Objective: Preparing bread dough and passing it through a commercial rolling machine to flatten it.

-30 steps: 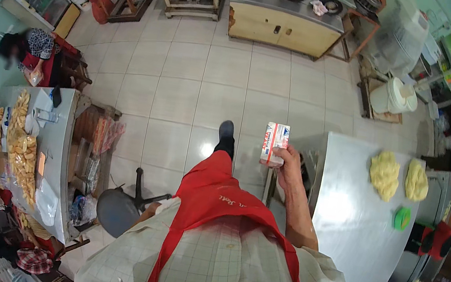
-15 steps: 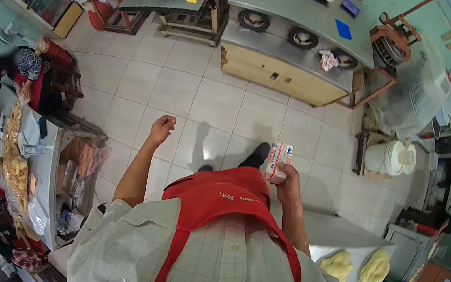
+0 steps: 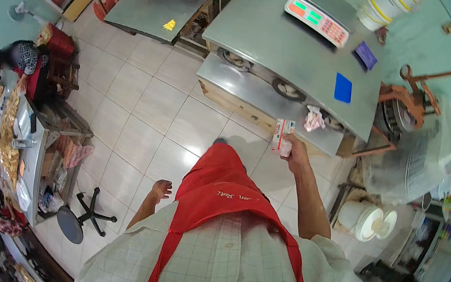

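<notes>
My right hand (image 3: 295, 153) is closed on a small red-and-white packet (image 3: 282, 133), held upright in front of the steel counter's lower shelf. Fingers and thumb wrap its lower right part and hide some of it. Down at my left side, my left hand (image 3: 161, 189) hangs over the tiled floor, holding nothing, its fingers loosely bent and slightly apart. Ahead, on the steel counter (image 3: 258, 20), stands a digital scale (image 3: 317, 20) with a lit green display. A blue card (image 3: 343, 88) and a purple pouch (image 3: 365, 56) lie to the right of the scale.
A crumpled cloth (image 3: 314, 119) lies on the lower shelf near the burners (image 3: 288, 90). White buckets (image 3: 362, 219) stand at the right. Left are a wheeled stool (image 3: 72, 225), a table with bagged food (image 3: 9, 126), and a seated person (image 3: 27, 62). A low table (image 3: 146, 9) stands far left.
I have stepped toward the steel counter, which now appears nearer. The packet, still in my right hand, has moved forward. My left hand has dropped back closer to my body.
</notes>
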`<state>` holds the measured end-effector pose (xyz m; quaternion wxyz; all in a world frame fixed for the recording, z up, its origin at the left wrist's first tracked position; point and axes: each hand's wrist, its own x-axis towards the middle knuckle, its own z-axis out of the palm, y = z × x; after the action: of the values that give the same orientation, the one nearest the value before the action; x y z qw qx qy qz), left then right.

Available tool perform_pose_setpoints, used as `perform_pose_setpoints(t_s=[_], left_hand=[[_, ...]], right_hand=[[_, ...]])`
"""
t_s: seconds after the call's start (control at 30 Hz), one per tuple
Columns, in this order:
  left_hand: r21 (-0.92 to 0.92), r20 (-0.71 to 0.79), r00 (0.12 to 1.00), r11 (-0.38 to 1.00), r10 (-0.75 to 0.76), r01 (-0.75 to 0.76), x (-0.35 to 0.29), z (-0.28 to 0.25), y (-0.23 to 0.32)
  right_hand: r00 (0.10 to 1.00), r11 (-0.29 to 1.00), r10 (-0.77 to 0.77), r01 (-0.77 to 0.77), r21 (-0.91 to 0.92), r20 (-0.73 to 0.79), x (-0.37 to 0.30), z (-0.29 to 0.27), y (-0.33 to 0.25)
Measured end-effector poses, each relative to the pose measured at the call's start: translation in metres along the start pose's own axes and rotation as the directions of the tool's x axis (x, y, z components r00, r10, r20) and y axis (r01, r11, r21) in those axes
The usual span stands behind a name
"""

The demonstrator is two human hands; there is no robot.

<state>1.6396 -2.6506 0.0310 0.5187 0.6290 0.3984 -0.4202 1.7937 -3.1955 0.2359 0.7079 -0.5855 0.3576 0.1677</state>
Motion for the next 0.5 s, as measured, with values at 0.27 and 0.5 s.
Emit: perform_pose_setpoints(t_s=[0.27,0.5], left_hand=[[0.496,-0.098,0.743,0.679,0.663,-0.541,0.08,0.042,0.13],[0.169,-0.196,0.58,0.61,0.791,-0.774,-0.012,0.135,0.38]], right_hand=[[0.958,0.886,-0.248,0.165,-0.433,-0.142,0.073,-0.02,-0.157],[0.916,0.147,-0.382,-0.069,-0.987,-0.12,0.091,-0.01,-0.291]])
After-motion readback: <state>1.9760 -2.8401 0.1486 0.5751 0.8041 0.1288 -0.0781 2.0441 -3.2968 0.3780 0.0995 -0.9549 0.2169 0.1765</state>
